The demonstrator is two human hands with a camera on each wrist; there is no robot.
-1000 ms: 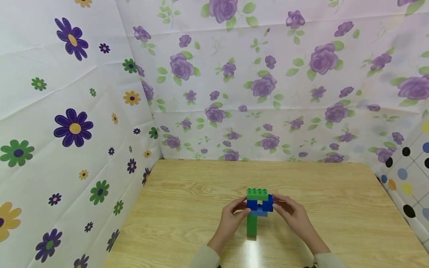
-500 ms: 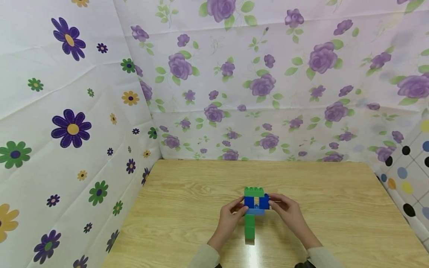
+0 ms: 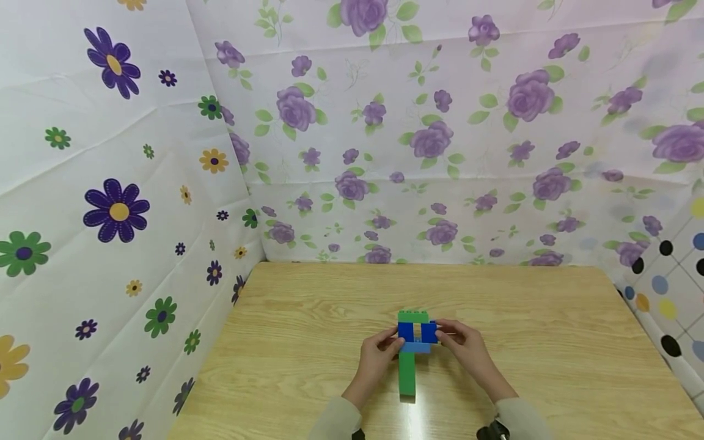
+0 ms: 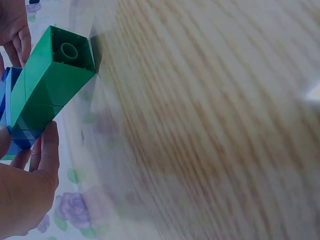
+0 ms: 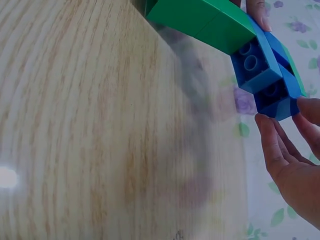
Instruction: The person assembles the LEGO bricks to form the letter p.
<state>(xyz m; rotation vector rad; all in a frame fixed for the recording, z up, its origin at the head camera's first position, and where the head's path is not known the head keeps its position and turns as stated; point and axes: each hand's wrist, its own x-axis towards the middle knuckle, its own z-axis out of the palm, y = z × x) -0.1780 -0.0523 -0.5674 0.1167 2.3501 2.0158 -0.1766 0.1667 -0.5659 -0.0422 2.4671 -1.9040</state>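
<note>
A toy-brick model stands between both hands in the head view. Its green top brick (image 3: 412, 317) spans two dark blue bricks, with a gap between them. Below these is a light blue brick (image 3: 419, 348), and a green column (image 3: 407, 374) drops from its left end. My left hand (image 3: 376, 362) pinches the model's left side around the blue bricks. With thumb and fingers, my right hand (image 3: 466, 347) pinches the right dark blue brick (image 3: 429, 333). In the left wrist view, the column's hollow underside (image 4: 72, 50) shows, so the model is tilted or lifted off the table.
The wood-grain table (image 3: 308, 305) extends around the model. Flower-patterned sheets hang behind (image 3: 396, 214) and at the left (image 3: 181, 342). A dotted sheet (image 3: 654, 305) borders the right side.
The model has shifted slightly left and its top has tipped away, showing fewer of its studs. My right hand has moved left with it; both hands keep their grip.
</note>
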